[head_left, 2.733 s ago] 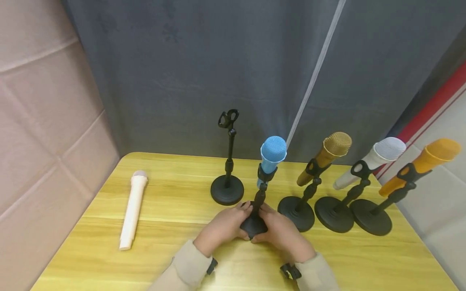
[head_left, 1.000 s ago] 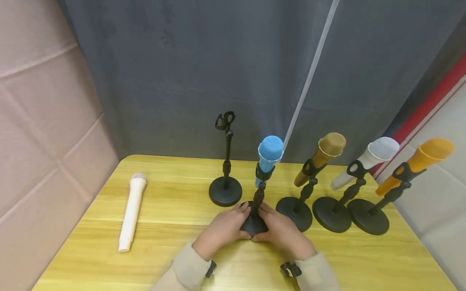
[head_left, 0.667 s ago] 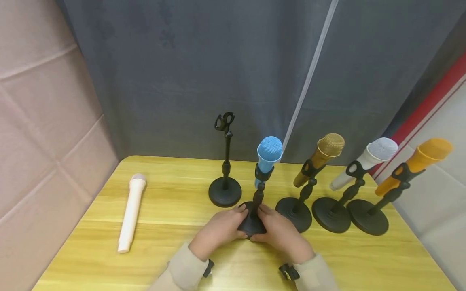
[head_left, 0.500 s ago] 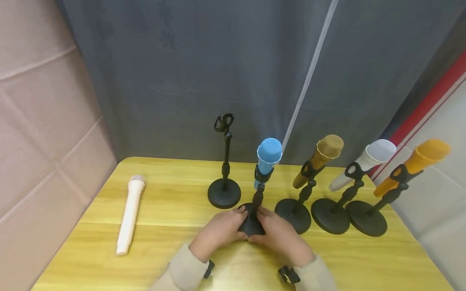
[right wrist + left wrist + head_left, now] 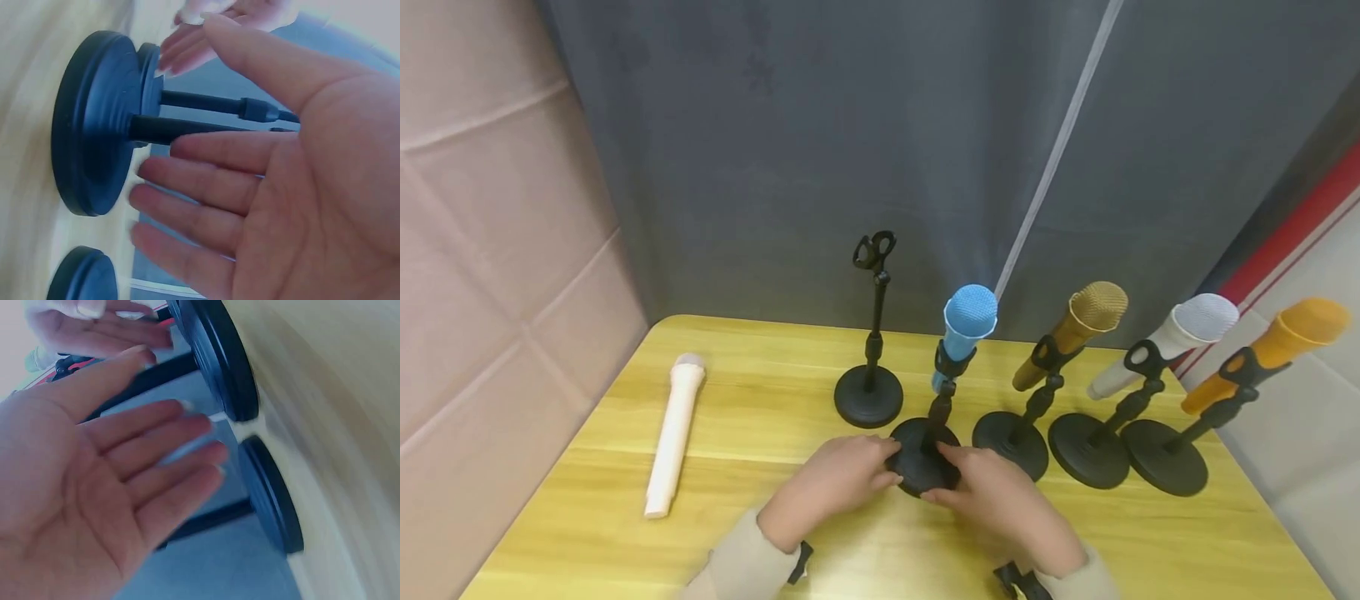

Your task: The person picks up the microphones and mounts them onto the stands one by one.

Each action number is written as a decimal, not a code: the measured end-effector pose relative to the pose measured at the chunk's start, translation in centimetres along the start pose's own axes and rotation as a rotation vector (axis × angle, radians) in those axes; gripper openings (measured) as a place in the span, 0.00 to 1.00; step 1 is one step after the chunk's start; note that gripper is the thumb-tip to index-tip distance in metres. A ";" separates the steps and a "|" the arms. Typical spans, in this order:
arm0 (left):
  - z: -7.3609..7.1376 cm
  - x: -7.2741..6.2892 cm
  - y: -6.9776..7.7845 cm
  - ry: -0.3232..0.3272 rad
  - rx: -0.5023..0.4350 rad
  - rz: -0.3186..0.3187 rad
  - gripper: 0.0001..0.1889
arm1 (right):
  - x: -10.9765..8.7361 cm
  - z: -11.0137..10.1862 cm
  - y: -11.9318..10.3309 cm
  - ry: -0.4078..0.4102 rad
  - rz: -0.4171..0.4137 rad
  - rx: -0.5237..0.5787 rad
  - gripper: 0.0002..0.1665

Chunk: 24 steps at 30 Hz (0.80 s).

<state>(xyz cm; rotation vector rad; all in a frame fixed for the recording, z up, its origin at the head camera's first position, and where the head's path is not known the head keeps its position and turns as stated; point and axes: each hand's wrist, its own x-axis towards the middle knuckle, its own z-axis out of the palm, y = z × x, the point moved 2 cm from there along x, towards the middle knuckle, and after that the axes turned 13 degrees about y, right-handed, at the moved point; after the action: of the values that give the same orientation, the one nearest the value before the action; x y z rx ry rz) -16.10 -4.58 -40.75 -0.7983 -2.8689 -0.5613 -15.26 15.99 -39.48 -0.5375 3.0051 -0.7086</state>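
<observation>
A light blue microphone (image 5: pixel 968 321) sits tilted in the clip of a black desk stand (image 5: pixel 922 471), whose round base lies flat on the table. My left hand (image 5: pixel 838 479) is at the left edge of that base, its fingers extended in the left wrist view. On the right side, my right hand (image 5: pixel 992 500) overlaps the base edge in the head view. Its palm and straight fingers (image 5: pixel 194 219) show in the right wrist view, holding nothing. A second black stand (image 5: pixel 868 398) with an unfilled clip stands behind and to the left.
Right of the blue one, stands carry a gold microphone (image 5: pixel 1078 321), a white microphone (image 5: pixel 1187 329) and an orange microphone (image 5: pixel 1292 342). A loose white microphone (image 5: pixel 673 437) lies on the wooden table (image 5: pixel 760 383) at left. A grey curtain (image 5: pixel 850 150) hangs behind.
Both hands have let go of the stand base and drawn slightly apart, left hand leftward and right hand rightward. The stand stays in place; the head view has shifted a little.
</observation>
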 end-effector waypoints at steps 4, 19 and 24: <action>-2.0 -1.2 -0.9 0.062 -0.003 -0.025 0.21 | -0.5 -0.6 -0.4 -0.028 -0.046 0.010 0.40; -7.3 -5.9 -6.3 0.189 0.103 -0.342 0.23 | -0.2 -0.6 -2.8 0.101 -0.144 0.158 0.44; -8.2 -7.1 -8.5 0.320 0.223 -0.344 0.25 | 0.7 0.2 -3.6 0.100 -0.160 0.271 0.49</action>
<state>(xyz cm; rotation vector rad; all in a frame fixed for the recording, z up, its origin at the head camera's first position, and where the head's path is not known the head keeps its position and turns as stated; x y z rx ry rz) -14.33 -17.81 -37.29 -0.1620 -2.7099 -0.3516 -14.68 12.67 -38.08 -0.7532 2.9054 -1.1633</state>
